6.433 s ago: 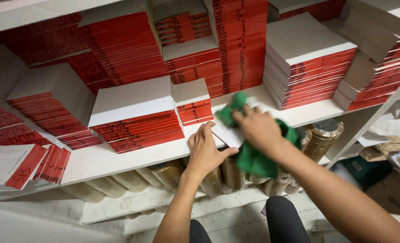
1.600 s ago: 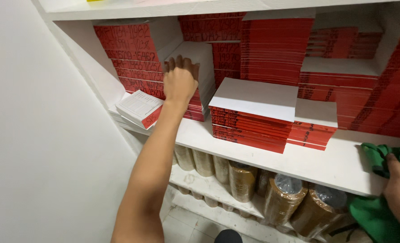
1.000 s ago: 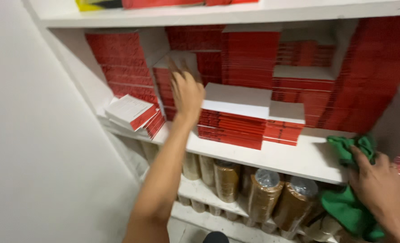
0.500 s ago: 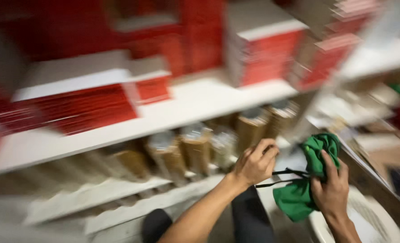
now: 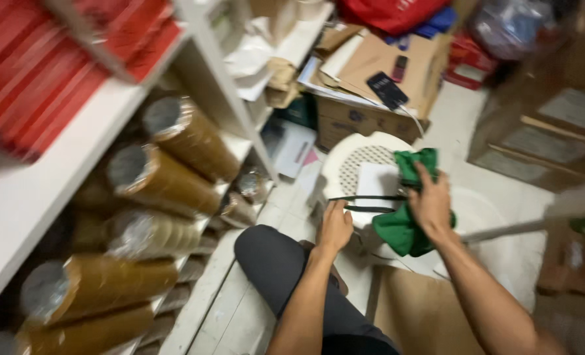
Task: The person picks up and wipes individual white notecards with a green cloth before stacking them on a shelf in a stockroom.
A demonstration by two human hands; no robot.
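Observation:
My right hand [image 5: 430, 204] grips a bunched green cloth [image 5: 404, 227] and holds it over a white round stool [image 5: 361, 167] with a perforated seat. My left hand [image 5: 335, 227] sits at the stool's near edge, its fingers closed on two thin black straps [image 5: 371, 202] that run across to the cloth. A white sheet of paper [image 5: 376, 183] lies on the stool seat under the straps. My dark-trousered knee [image 5: 272, 256] is just below the left hand.
White shelving [image 5: 36, 190] at the left carries red-spined booklets [image 5: 55, 72] above and rolls of brown tape [image 5: 167, 177] below. Cardboard boxes [image 5: 365, 105] with a phone [image 5: 388, 89] stand behind the stool. A wooden crate [image 5: 542, 131] is at right, flat cardboard [image 5: 424, 315] on the floor.
The view has swung from the booklet shelf down to the floor and stool. My left hand left the booklets and took the black straps; my right hand carried the cloth down over the stool.

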